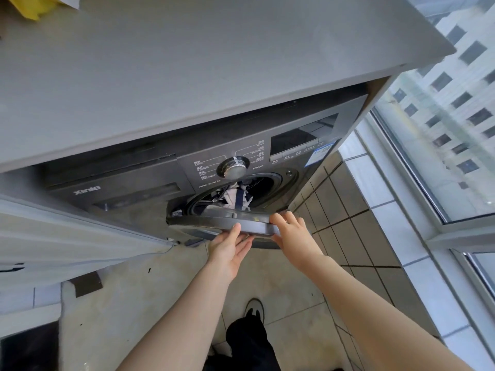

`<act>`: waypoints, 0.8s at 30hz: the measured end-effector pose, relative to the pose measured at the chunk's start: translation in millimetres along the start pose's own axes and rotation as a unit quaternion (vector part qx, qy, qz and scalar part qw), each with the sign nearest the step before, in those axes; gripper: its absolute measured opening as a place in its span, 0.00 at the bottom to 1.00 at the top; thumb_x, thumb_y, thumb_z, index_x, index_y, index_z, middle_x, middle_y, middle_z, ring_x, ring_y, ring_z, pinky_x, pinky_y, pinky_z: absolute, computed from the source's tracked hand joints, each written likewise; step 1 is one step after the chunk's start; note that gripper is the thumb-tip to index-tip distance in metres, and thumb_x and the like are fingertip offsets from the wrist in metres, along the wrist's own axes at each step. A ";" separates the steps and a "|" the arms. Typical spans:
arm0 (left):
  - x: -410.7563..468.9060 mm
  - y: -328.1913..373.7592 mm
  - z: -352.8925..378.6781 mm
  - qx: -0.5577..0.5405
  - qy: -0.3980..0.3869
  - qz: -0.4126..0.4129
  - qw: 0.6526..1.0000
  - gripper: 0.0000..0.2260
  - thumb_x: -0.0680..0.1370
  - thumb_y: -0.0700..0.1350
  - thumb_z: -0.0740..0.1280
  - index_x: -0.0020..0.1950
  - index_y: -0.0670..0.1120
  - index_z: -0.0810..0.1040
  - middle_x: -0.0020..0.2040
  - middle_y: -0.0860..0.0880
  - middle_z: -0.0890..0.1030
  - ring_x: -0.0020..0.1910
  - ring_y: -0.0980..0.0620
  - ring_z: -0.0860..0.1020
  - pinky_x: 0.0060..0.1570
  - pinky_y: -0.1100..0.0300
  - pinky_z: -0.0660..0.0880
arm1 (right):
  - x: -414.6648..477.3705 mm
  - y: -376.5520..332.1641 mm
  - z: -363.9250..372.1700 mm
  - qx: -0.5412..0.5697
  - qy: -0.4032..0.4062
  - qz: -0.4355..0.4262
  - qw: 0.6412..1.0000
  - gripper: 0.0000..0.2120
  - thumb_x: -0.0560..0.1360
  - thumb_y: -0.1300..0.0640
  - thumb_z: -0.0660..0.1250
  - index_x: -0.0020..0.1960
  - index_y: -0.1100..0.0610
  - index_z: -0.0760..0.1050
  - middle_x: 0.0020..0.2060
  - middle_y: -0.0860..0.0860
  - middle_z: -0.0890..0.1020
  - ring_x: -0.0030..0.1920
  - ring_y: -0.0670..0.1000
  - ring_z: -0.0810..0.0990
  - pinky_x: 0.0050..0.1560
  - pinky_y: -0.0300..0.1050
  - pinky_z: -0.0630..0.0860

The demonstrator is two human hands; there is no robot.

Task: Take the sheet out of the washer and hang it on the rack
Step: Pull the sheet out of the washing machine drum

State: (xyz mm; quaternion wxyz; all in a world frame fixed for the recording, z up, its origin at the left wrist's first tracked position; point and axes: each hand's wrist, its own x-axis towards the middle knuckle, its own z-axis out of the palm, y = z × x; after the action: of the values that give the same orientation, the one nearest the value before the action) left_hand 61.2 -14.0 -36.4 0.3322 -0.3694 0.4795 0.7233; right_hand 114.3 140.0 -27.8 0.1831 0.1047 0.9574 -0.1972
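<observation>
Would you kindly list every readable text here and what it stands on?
"Xinle": on the washer front, left.
"1200rpm": right of the dial.
Programme labels around the dial, model code below it, blue sticker: too small to read.

— Where's it looking from?
— From the person's head. It's a wide-angle view, tipped forward and steeply down past the counter (187, 76) edge onto the washer (128, 194) front.
— How near?
— Close. Both forearms run up from the bottom edge to the washer door (209, 220). The tiled floor (281, 279) fills the lower part, and the window (442, 129) is at the right edge.
</observation>
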 end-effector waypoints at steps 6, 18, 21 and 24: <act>-16.6 -10.8 -33.6 0.062 -0.010 -0.005 0.998 0.09 0.80 0.42 0.66 0.56 0.38 0.76 0.52 0.37 0.81 0.51 0.42 0.82 0.56 0.51 0.76 | -37.9 -21.4 13.5 0.023 -0.049 0.040 0.998 0.17 0.79 0.54 0.64 0.66 0.53 0.64 0.59 0.53 0.70 0.56 0.58 0.70 0.54 0.51 0.73; -56.6 -21.9 -136.2 0.195 0.015 0.025 0.980 0.04 0.79 0.46 0.68 0.51 0.48 0.78 0.48 0.44 0.84 0.42 0.48 0.83 0.36 0.59 0.76 | -125.4 -118.0 89.3 0.039 -0.052 0.119 0.991 0.18 0.77 0.48 0.65 0.62 0.53 0.64 0.51 0.55 0.73 0.48 0.60 0.76 0.43 0.50 0.73; -62.5 -19.4 -164.5 0.232 0.043 0.056 0.970 0.04 0.77 0.48 0.70 0.49 0.49 0.78 0.47 0.45 0.84 0.43 0.47 0.84 0.37 0.58 0.78 | -139.2 -146.5 108.4 0.041 -0.058 0.111 0.991 0.20 0.77 0.46 0.65 0.62 0.54 0.64 0.52 0.55 0.75 0.49 0.61 0.77 0.44 0.51 0.74; -68.7 -13.6 -189.8 0.276 0.072 0.091 0.954 0.06 0.75 0.49 0.72 0.49 0.49 0.79 0.46 0.45 0.84 0.44 0.45 0.84 0.41 0.56 0.79 | -148.7 -170.1 125.5 0.086 -0.062 0.109 0.988 0.19 0.77 0.45 0.65 0.59 0.56 0.65 0.52 0.55 0.76 0.50 0.61 0.77 0.48 0.53 0.76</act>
State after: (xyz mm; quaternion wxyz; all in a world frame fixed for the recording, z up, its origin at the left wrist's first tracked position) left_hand 148.3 -196.5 -34.6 0.3186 -0.2693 0.7144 0.5617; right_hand 242.2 -84.5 -19.1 0.2531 0.2110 0.9067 -0.2634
